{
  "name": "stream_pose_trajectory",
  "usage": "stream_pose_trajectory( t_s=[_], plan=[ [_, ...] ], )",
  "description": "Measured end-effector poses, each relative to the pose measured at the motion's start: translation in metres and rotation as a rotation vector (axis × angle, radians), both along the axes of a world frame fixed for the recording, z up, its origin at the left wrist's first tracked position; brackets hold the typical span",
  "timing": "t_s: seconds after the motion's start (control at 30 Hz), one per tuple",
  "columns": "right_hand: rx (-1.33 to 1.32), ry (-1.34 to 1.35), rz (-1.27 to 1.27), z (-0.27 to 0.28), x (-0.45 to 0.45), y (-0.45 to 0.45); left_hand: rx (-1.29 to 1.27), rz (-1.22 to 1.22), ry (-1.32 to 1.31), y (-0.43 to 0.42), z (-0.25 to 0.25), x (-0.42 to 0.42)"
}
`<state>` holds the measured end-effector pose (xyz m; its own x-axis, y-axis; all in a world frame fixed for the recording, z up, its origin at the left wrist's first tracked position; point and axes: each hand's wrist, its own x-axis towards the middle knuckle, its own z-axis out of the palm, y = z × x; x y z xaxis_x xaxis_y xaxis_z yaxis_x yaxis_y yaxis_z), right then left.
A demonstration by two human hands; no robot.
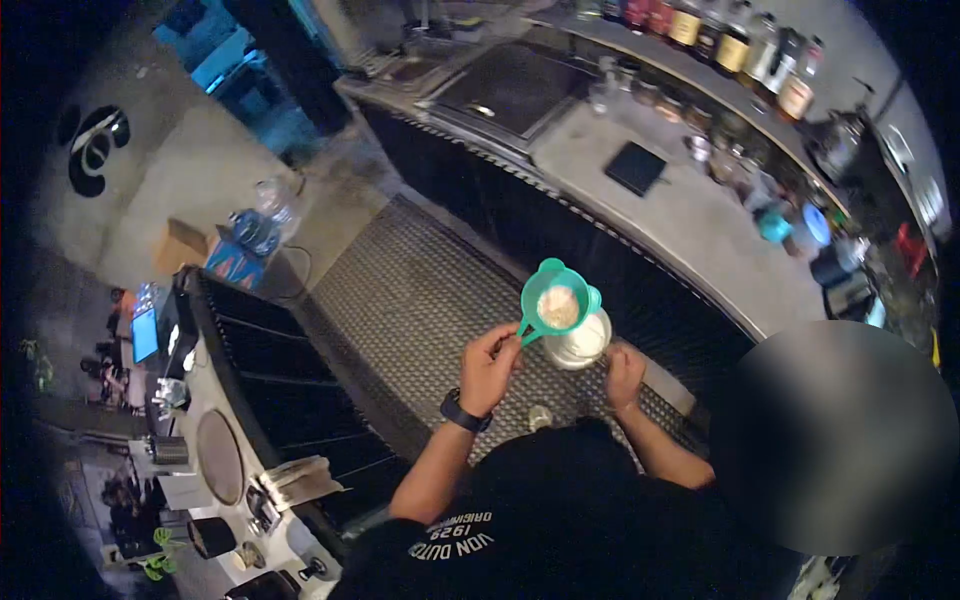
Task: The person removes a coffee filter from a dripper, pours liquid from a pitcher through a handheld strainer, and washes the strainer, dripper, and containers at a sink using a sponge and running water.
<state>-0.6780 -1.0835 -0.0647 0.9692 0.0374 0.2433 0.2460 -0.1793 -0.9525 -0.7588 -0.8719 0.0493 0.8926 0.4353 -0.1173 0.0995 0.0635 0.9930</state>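
My left hand point(488, 368), with a dark watch on the wrist, is closed on the handle of a green strainer point(531, 294). A pale, grainy mass point(558, 307) lies in the strainer's bowl. The strainer is above and partly over a clear jug point(574, 362), which has whitish contents point(588, 338). My right hand point(627, 374) is closed at the jug's right side, apparently around its handle, which the fingers mostly hide. Both hands are in front of my black shirt point(560, 500).
A counter point(690, 235) with a black square pad point(635, 168) runs along the right, below a shelf of bottles point(735, 45). Another counter at left holds a round tray point(219, 457). Ribbed matting point(390, 270) covers the floor. A blurred patch hides the right side.
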Motion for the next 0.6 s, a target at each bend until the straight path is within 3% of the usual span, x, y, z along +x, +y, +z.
stream_pose_trajectory(
  t_s=[0.07, 0.4, 0.53, 0.6],
  plan=[
    [0.064, 0.166, 0.107, 0.023, 0.03, 0.067, 0.001, 0.059, -0.03, 0.045, 0.005, 0.017],
    [0.063, 0.11, 0.405, 0.026, 0.239, 0.326, -0.124, 0.385, -0.19, 0.246, -0.009, 0.175],
    [0.106, 0.055, 0.492, 0.042, 0.347, 0.427, -0.15, 0.419, -0.185, 0.347, 0.02, 0.268],
    [0.134, 0.05, 0.414, 0.044, 0.383, 0.469, -0.105, 0.387, -0.209, 0.393, 0.032, 0.309]
  ],
)
